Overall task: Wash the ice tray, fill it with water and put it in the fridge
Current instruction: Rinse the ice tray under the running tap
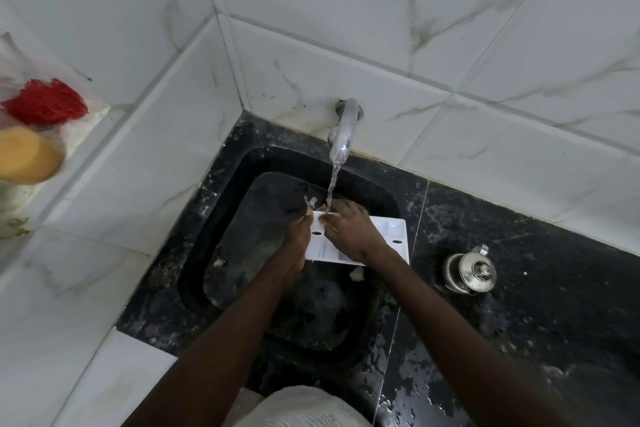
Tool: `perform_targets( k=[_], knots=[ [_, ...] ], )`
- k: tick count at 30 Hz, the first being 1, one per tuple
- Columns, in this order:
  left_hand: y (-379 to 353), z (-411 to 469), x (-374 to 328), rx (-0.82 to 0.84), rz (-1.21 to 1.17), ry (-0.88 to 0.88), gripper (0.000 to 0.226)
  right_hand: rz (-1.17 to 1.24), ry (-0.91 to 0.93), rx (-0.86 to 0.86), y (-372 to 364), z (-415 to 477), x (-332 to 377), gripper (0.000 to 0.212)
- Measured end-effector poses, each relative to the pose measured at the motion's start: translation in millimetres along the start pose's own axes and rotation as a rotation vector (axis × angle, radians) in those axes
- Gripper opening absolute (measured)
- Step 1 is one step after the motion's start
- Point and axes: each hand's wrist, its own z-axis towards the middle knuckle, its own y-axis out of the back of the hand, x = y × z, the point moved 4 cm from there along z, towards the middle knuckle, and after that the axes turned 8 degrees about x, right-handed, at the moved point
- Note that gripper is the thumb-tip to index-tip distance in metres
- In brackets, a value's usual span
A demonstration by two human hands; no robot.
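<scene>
Both hands are placed on a white ice tray (388,230) that is held over the black sink (221,218): the left hand (299,232) is closed around the tray's left end, and the right hand (348,230) is laid across its top with the fingers pressed down onto it. Grey-veined white tiles (346,10) are seen on the walls behind and to the left. A wet black stone counter (536,305) is set around the sink. Water (331,187) is run from a chrome tap (343,135) onto the tray's left end by the fingers. A small steel lidded pot (471,270) is stood on the counter, well apart from the tray. At the left edge, something red (46,102) and something yellow (26,156) are blurred, possibly scrubbers.
</scene>
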Motion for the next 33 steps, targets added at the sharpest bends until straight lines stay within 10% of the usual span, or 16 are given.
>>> perform_targets(
  k=[21,33],
  knots=[
    [-5.5,-7.8,-11.9,-0.073,0.087,-0.037,0.044,0.036,-0.022,-0.031,-5.5,-1.9,6.6,0.044],
    [28.2,-17.0,19.2,-0.096,-0.065,0.26,0.045,0.104,-0.123,0.041,-25.4,-14.5,-7.8,0.039]
  ],
)
